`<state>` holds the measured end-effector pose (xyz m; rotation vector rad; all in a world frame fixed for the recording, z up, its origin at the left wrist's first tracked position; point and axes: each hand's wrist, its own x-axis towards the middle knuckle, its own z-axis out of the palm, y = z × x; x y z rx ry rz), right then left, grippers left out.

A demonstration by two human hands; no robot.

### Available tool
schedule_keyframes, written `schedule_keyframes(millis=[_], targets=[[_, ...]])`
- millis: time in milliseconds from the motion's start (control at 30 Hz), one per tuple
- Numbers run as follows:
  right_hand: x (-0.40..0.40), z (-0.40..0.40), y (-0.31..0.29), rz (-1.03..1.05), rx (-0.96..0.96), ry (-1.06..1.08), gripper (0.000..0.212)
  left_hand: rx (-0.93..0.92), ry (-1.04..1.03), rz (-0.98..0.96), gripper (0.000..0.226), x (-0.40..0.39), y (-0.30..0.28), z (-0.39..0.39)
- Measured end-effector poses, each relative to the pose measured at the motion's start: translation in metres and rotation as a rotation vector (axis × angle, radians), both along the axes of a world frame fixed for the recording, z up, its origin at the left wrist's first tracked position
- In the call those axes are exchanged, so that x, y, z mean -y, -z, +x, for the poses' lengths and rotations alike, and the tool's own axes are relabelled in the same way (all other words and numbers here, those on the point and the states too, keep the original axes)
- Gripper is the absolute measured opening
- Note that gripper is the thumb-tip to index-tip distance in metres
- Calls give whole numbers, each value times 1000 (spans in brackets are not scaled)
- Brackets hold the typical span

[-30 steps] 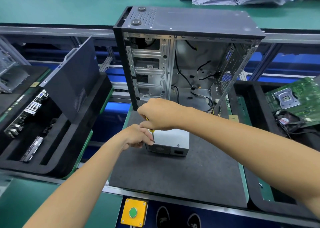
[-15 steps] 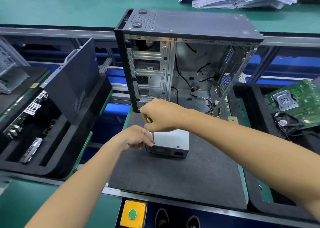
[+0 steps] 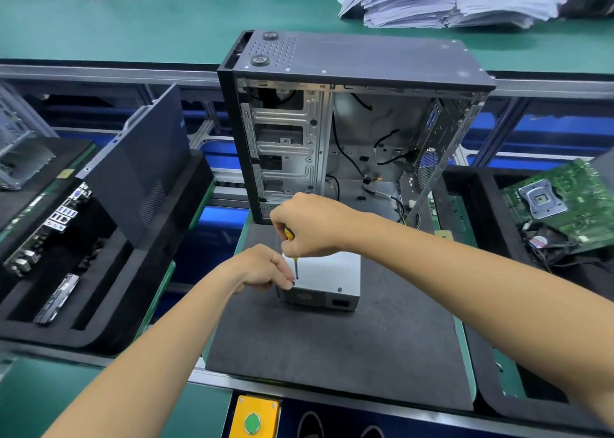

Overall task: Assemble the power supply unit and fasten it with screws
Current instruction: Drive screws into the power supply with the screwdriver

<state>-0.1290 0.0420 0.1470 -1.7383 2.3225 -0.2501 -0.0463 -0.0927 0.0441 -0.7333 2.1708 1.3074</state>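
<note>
I see the silver power supply unit lying on the dark foam mat, near the middle, in front of the open computer case that stands upright at the mat's far edge. My right hand is curled around a yellow-handled screwdriver, tip down at the unit's top left edge. My left hand pinches a small dark screw just beside that tip.

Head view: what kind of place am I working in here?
Most likely a PC assembly line: an open computer case stands on a foam mat, trays hold motherboards, and green benches run alongside.
</note>
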Motion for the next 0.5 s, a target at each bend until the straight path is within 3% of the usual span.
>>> schedule_keyframes(millis=[500], targets=[[-5, -2, 3, -10, -29, 3, 8, -72, 18, -18, 7, 2, -2, 5]])
